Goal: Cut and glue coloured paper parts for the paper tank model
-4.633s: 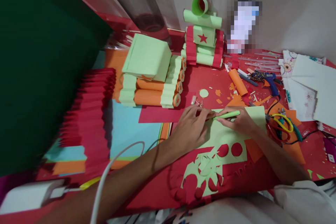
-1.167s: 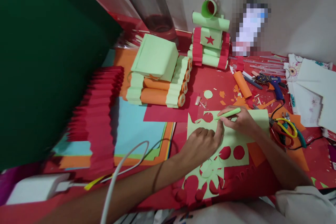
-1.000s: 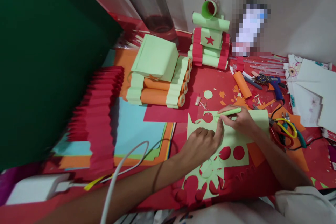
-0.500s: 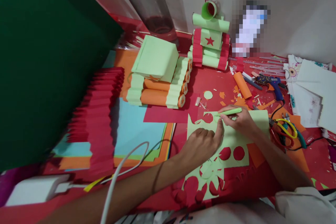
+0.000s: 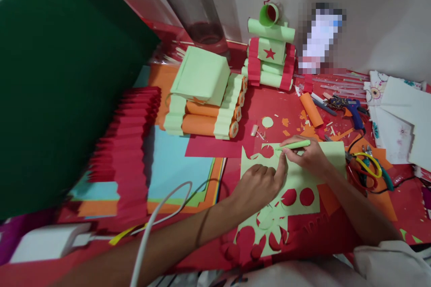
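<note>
My right hand (image 5: pixel 305 154) is closed around a slim light green pen (image 5: pixel 298 145), whose tip touches a sheet of pale green paper (image 5: pixel 305 175). Several round holes are cut in that sheet, and red shows through them. My left hand (image 5: pixel 262 181) rests on the same sheet with its index finger stretched out, pressing close to the pen tip; the other fingers bend under and are partly hidden. Just above the sheet lies a pale green paper disc (image 5: pixel 267 122). A cut-up piece of pale green paper (image 5: pixel 266 228) with curved edges lies below my left hand.
Paper models, one orange and green (image 5: pixel 205 121), one with a red star (image 5: pixel 271 54), stand behind. To the right are scissors (image 5: pixel 370 166), a blue glue gun (image 5: pixel 353 112) and an orange paper roll (image 5: pixel 311 110). A white cable (image 5: pixel 148 233) crosses my left forearm. A dark green board (image 5: pixel 67 76) looms left.
The whole view has shifted very slightly. Both hands and the pen stay in nearly the same place on the paper.
</note>
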`<state>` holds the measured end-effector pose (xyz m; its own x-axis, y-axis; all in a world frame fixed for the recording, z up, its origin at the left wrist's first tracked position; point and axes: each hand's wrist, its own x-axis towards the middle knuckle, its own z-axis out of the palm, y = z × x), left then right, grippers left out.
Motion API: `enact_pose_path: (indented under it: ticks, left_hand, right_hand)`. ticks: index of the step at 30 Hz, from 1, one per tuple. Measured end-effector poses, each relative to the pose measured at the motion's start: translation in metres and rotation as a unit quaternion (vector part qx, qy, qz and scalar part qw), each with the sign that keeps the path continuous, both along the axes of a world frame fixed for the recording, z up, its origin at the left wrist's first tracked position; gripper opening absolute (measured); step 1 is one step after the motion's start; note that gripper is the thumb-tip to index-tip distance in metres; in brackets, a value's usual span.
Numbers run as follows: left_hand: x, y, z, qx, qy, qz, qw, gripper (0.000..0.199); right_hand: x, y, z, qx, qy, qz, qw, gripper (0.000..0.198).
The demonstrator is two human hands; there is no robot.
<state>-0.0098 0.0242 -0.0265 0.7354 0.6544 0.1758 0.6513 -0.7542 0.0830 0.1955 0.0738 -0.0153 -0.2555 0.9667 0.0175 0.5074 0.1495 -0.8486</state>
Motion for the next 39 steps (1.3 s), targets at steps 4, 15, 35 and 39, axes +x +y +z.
enact_pose_path:
  ticks: [4, 15, 35, 39]
  left_hand:
    - [0.000, 0.000, 0.000, 0.013, 0.002, -0.004, 1.000, 0.062]
    - [0.000, 0.001, 0.003, 0.062, 0.021, -0.006, 0.998, 0.049]
    - [0.002, 0.008, 0.014, 0.066, -0.008, 0.014, 0.998, 0.037]
    - [0.004, 0.010, 0.018, 0.081, -0.020, 0.017, 0.996, 0.027]
  right_hand:
    - [0.000, 0.001, -0.001, -0.025, 0.010, -0.035, 0.999, 0.014]
    - [-0.001, 0.001, 0.001, -0.086, 0.049, -0.055, 0.994, 0.015]
    - [0.004, -0.001, -0.008, -0.128, 0.061, -0.092, 0.986, 0.018]
    - [0.003, -0.001, -0.006, -0.110, 0.057, -0.075, 0.989, 0.017]
